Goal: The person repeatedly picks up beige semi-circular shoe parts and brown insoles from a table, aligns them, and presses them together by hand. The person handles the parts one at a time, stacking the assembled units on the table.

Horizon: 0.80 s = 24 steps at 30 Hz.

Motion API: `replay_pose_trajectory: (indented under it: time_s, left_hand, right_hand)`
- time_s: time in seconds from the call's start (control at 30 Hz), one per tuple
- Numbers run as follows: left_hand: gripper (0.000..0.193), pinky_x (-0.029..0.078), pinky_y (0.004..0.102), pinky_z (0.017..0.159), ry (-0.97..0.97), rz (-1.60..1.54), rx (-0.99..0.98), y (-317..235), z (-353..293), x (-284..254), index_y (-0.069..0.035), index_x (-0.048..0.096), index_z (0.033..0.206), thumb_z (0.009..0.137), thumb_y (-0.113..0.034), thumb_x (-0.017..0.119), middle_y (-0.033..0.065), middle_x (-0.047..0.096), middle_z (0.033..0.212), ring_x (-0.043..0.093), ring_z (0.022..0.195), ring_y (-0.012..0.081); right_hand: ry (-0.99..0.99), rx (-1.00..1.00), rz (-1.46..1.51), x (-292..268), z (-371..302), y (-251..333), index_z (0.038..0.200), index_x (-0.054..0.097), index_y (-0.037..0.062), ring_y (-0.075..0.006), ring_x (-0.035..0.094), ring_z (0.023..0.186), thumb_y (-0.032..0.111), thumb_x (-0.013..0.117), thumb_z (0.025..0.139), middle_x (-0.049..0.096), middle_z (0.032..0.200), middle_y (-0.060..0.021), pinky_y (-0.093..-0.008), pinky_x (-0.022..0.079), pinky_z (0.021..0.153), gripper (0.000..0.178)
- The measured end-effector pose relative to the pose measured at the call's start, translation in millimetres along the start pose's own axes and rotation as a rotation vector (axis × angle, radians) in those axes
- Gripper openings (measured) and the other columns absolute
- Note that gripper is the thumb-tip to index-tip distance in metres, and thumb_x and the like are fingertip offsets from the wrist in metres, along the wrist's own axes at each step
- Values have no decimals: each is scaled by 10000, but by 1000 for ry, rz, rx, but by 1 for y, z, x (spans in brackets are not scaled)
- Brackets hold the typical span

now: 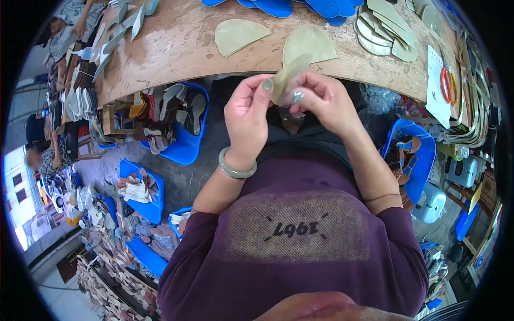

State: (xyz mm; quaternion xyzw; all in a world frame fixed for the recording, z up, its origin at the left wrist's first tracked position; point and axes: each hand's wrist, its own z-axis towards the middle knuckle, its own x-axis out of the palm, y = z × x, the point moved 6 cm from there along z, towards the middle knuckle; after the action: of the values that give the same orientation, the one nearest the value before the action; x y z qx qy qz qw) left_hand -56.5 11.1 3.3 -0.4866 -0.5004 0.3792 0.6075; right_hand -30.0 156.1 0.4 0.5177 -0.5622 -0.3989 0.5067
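Greenish piece (pixel 278 90) pinched in left fingers (pixel 261 97); right fingers (pixel 311 100) pinching translucent film (pixel 295 77) beside it.

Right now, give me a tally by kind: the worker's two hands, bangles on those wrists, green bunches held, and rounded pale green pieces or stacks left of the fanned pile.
Left hand and right hand: 2
Bangle: 1
Held pale green bunch, layers unclear: 1
Rounded pale green pieces or stacks: 2
Total: 6
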Motion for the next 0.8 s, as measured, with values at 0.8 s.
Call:
replay_pose_trajectory:
  time_s: [0.8]
  left_hand:
    - [157, 488, 228, 714, 79, 449, 402, -27, 15, -2, -21, 640, 1052, 924, -112, 638, 29, 640, 872, 596, 802, 103]
  right_hand:
    - [-154, -378, -705, -13, -17, 41, 1161, 631, 29, -281, 665, 778, 144, 679, 847, 682, 974, -147, -335, 531, 696, 339]
